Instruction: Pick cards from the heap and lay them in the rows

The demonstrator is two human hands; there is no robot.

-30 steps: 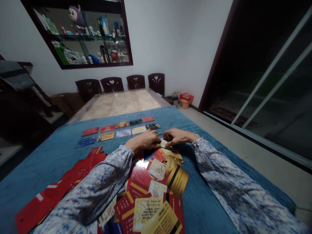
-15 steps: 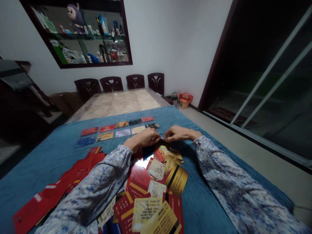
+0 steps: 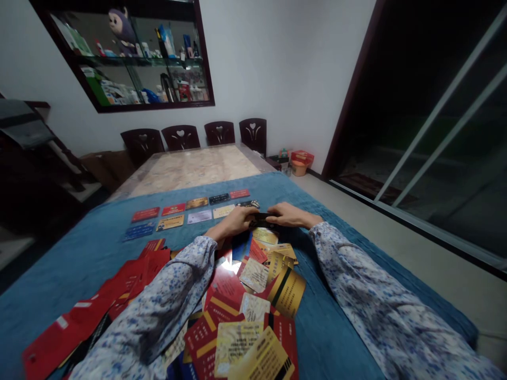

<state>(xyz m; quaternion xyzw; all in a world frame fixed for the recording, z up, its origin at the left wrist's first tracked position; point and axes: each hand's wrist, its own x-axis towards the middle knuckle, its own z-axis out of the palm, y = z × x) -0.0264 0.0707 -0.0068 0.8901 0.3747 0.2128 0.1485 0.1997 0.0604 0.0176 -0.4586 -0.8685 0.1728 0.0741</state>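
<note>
My left hand (image 3: pixel 233 220) and my right hand (image 3: pixel 288 214) meet over the blue cloth (image 3: pixel 336 311), each pinching an end of one dark card (image 3: pixel 262 219) held just above the table. Right below the hands lies a loose heap of red, gold and cream cards (image 3: pixel 253 295). Beyond the hands, two neat rows of cards (image 3: pixel 186 210) lie face up on the cloth. Both forearms wear a blue-flecked white sleeve.
More red cards (image 3: pixel 99 306) fan out at the left. A marble table top (image 3: pixel 194 166) extends past the cloth, with several dark chairs (image 3: pixel 219 132) behind it. A wall cabinet (image 3: pixel 130 53) hangs above. A sliding glass door (image 3: pixel 435 121) stands at the right.
Both hands lifted a dark card off the heap and carried it slightly up and away from me. A gold card beneath the hands is now uncovered.
</note>
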